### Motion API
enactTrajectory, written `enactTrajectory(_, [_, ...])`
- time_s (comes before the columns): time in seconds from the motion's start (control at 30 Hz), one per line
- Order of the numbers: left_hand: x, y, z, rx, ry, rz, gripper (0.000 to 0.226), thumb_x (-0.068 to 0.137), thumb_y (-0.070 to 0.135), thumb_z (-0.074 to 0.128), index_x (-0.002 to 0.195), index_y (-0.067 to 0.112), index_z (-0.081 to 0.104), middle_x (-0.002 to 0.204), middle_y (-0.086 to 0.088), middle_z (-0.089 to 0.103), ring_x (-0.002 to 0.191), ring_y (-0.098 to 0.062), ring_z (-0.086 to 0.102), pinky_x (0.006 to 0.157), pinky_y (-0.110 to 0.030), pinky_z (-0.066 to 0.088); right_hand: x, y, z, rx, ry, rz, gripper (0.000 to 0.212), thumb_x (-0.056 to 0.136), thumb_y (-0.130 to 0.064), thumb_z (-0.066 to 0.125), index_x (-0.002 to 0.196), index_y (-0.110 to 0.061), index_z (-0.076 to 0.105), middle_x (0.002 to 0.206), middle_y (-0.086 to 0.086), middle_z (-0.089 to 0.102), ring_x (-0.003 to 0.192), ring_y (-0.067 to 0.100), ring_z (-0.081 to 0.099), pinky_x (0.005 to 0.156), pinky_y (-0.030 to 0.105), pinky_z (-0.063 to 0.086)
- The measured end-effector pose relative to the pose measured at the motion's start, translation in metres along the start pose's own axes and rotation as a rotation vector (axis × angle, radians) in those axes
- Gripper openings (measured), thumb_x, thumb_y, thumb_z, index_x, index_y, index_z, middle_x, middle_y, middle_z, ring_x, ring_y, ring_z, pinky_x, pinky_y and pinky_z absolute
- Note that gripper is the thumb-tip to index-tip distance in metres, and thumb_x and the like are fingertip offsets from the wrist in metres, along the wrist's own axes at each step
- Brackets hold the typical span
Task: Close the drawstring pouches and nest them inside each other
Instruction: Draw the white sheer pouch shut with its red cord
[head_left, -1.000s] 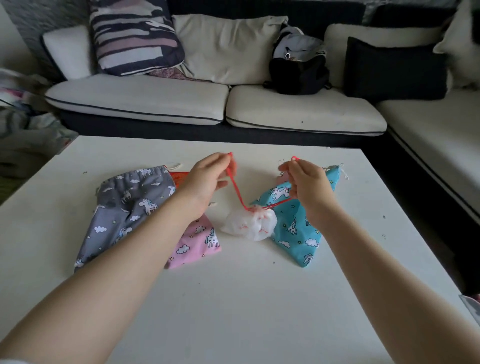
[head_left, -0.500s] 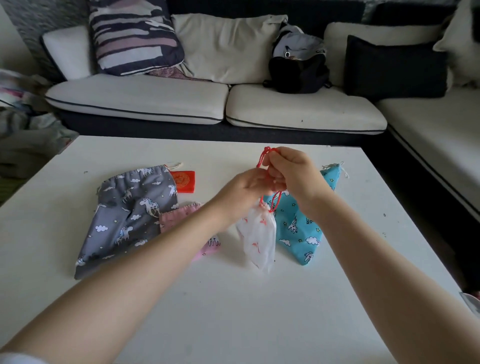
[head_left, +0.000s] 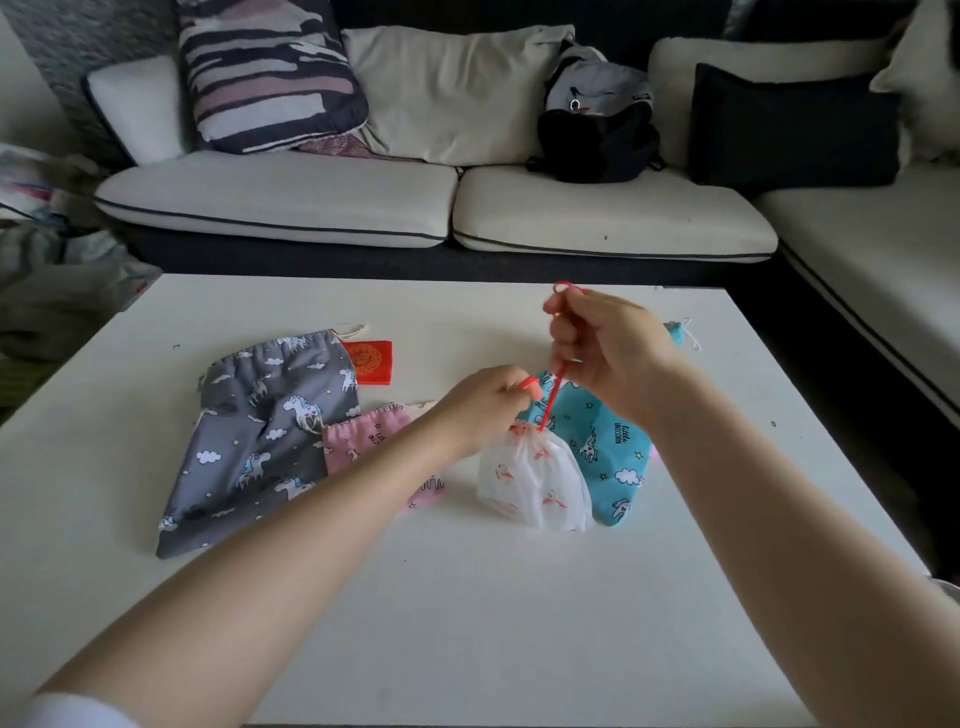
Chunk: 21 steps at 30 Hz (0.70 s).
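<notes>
A small white pouch (head_left: 535, 483) with pink flamingo print stands on the white table (head_left: 467, 613), its neck gathered tight. My left hand (head_left: 485, 402) pinches that neck and a loop of red cord. My right hand (head_left: 605, 348) grips the red drawstring (head_left: 550, 402) above it, pulled taut upward. A blue unicorn pouch (head_left: 608, 447) lies flat behind the white one. A pink pouch (head_left: 363, 436) lies partly under my left forearm. A larger grey unicorn pouch (head_left: 260, 436) lies flat at the left. A small red pouch (head_left: 371, 361) peeks out behind the grey one.
A white and dark sofa (head_left: 441, 208) runs behind the table and along the right, with cushions and a black backpack (head_left: 597, 124) on it. Crumpled cloth lies on the floor at the left (head_left: 57, 270).
A second ago my hands pulled the red cords apart sideways. They then came together; now my right hand lifts the cord up while my left hand has dropped to the pouch's neck.
</notes>
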<state>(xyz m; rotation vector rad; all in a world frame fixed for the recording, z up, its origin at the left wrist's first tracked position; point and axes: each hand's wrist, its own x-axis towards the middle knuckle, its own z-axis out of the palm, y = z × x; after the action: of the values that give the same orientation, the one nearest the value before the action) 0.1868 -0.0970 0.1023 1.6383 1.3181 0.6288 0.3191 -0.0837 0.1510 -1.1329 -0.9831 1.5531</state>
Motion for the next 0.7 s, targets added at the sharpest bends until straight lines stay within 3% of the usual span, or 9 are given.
enactTrajectory(0.1, [-0.003, 0.003, 0.0, 0.153, -0.075, 0.05, 0.03, 0.091, 0.031, 0.044, 0.087, 0.003, 0.055, 0.073, -0.004, 0.054, 0.073, -0.017, 0.05, 0.068, -0.031, 0.038, 0.001, -0.006, 0.014, 0.004, -0.099, -0.007, 0.031, 0.098, -0.017, 0.037, 0.076, -0.011, 0.058, 0.054, -0.001, 0.051, 0.051, 0.014, 0.049, 0.057, 0.026, 0.052])
enactTrajectory(0.17, [-0.006, 0.002, 0.0, 0.156, -0.051, 0.065, 0.031, 0.095, 0.032, 0.041, 0.087, 0.008, 0.06, 0.078, -0.003, 0.062, 0.076, -0.017, 0.056, 0.076, -0.033, 0.043, 0.004, -0.005, 0.02, 0.001, -0.158, -0.02, 0.03, 0.099, -0.017, 0.035, 0.082, -0.01, 0.059, 0.059, 0.0, 0.057, 0.06, 0.017, 0.055, 0.069, 0.028, 0.052])
enactTrajectory(0.27, [-0.005, -0.002, 0.0, -0.074, -0.021, 0.05, 0.033, 0.099, 0.025, 0.037, 0.075, 0.017, 0.059, 0.053, 0.011, 0.049, 0.053, -0.007, 0.045, 0.067, -0.029, 0.04, 0.009, 0.006, 0.018, -0.168, -0.171, -0.065, 0.027, 0.098, -0.027, 0.039, 0.097, -0.013, 0.061, 0.086, 0.003, 0.068, 0.088, 0.018, 0.059, 0.084, 0.028, 0.045])
enactTrajectory(0.37, [-0.003, -0.004, -0.002, -0.284, 0.019, 0.055, 0.032, 0.098, 0.013, 0.037, 0.073, 0.008, 0.056, 0.057, -0.005, 0.04, 0.043, -0.006, 0.033, 0.054, -0.023, 0.034, 0.009, 0.018, 0.004, -0.532, -0.158, -0.102, 0.03, 0.092, -0.032, 0.051, 0.1, -0.007, 0.064, 0.098, 0.01, 0.068, 0.094, 0.025, 0.061, 0.093, 0.035, 0.045])
enactTrajectory(0.43, [-0.003, -0.005, -0.005, -0.379, 0.075, 0.044, 0.026, 0.096, 0.008, 0.038, 0.077, 0.001, 0.054, 0.06, -0.008, 0.036, 0.044, -0.008, 0.032, 0.047, -0.017, 0.034, 0.004, 0.026, -0.004, -0.701, -0.194, -0.078, 0.035, 0.09, -0.031, 0.052, 0.096, 0.001, 0.064, 0.092, 0.018, 0.068, 0.088, 0.033, 0.063, 0.092, 0.042, 0.049])
enactTrajectory(0.47, [-0.001, -0.006, -0.006, -0.418, 0.099, 0.033, 0.024, 0.095, 0.008, 0.039, 0.077, 0.001, 0.053, 0.058, -0.007, 0.034, 0.046, -0.01, 0.032, 0.045, -0.016, 0.034, 0.002, 0.028, -0.006, -0.78, -0.198, -0.078, 0.032, 0.09, -0.029, 0.052, 0.095, -0.001, 0.066, 0.09, 0.015, 0.07, 0.085, 0.029, 0.065, 0.091, 0.04, 0.051])
enactTrajectory(0.6, [0.004, -0.012, -0.01, -0.545, 0.165, -0.034, 0.034, 0.093, 0.012, 0.042, 0.065, 0.01, 0.059, 0.048, 0.003, 0.042, 0.049, -0.014, 0.036, 0.043, -0.018, 0.036, -0.001, 0.03, -0.01, -0.978, -0.079, -0.269, 0.014, 0.089, -0.018, 0.058, 0.093, -0.011, 0.069, 0.073, -0.003, 0.068, 0.063, 0.005, 0.059, 0.068, 0.013, 0.046])
enactTrajectory(0.7, [0.005, -0.016, -0.012, -0.533, 0.173, -0.04, 0.033, 0.092, 0.014, 0.044, 0.067, 0.013, 0.066, 0.047, 0.005, 0.048, 0.05, -0.014, 0.041, 0.05, -0.024, 0.036, -0.002, 0.022, -0.012, -0.958, 0.008, -0.307, 0.01, 0.088, -0.015, 0.058, 0.085, -0.011, 0.067, 0.061, -0.007, 0.06, 0.053, 0.005, 0.053, 0.058, 0.019, 0.044])
